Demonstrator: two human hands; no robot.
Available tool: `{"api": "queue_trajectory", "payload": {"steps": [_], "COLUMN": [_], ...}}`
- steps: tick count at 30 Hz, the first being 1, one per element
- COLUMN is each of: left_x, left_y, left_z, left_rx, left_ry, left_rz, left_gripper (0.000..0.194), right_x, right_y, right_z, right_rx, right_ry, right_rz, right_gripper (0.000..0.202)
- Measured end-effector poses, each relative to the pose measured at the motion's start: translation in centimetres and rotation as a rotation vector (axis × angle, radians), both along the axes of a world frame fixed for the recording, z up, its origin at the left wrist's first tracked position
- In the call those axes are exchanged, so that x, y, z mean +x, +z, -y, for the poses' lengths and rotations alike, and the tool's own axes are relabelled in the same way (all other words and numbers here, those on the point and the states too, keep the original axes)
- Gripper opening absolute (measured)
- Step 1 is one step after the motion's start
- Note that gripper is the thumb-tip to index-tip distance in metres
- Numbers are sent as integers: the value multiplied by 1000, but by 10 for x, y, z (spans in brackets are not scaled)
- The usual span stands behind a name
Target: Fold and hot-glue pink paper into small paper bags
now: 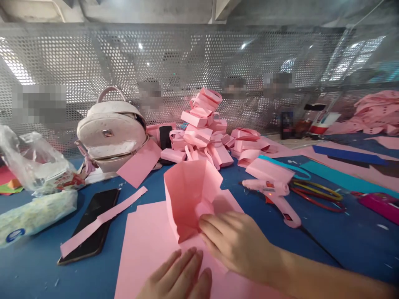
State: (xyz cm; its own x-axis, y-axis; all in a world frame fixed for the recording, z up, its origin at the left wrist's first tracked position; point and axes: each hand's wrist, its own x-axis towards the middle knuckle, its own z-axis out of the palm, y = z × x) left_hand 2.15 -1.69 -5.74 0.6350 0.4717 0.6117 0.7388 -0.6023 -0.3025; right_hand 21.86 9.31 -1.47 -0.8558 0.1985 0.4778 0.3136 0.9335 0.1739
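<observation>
Pink paper box (190, 191) by two bare hands on a blue table (343, 232)

The box stands slightly askew on flat pink sheets (140, 249), its wide mouth showing the creased inside walls. The right hand (240, 245) is at its lower right, fingers close together and bent against the paper; whether they pinch it with the thumb, I cannot tell, since the thumb is hidden. The left hand (181, 276) lies nearer the camera, its fingers a little apart and curved down over the pink sheets, just below the box; whether they grip any paper is also unclear.

Left of the sheets, a dark phone (101, 203) lies on the table with a narrow pink strip (121, 207) across it. Beside the phone is a plastic packet (40, 216), with a clear plastic bag (34, 166) behind that. A pale backpack (115, 128) stands farther back, near a heap of folded pink boxes (199, 137).

Right of the box, a pink glue gun (285, 203) lies on its side, a small red light showing and its dark cord (321, 247) running towards the right forearm. Past it are yellow and red loops (321, 191), a turquoise strip (330, 176) and a magenta object (380, 205). A perforated screen (187, 50) rises across the back
</observation>
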Motion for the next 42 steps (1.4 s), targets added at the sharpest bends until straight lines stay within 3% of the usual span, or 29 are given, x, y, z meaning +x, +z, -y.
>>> {"api": "queue_trajectory", "payload": {"steps": [2,4,9,19,25,32,42], "left_x": [0,1,1,0,1,2,2], "left_y": [6,12,24,21,17,21,27], "left_z": [4,8,19,33,31,34,32], "left_rx": [-44,-106,-273,-91,-49,-85,-191], "left_ry": [-36,-69,-95,38,85,94,80], "left_rz": [-12,8,-31,45,94,86,33], "left_gripper": [30,34,39,33,32,30,29], "right_x": [-4,-9,-22,-31,-23,-8,-14], "right_y": [4,6,9,23,27,25,14], "right_z": [6,11,11,13,19,23,31], "right_rx": [7,-93,-337,-228,-268,-311,-286], "right_ry": [43,55,-75,4,15,102,-15], "right_rz": [23,99,306,437,443,420,383], "right_gripper": [20,20,20,19,27,43,33]}}
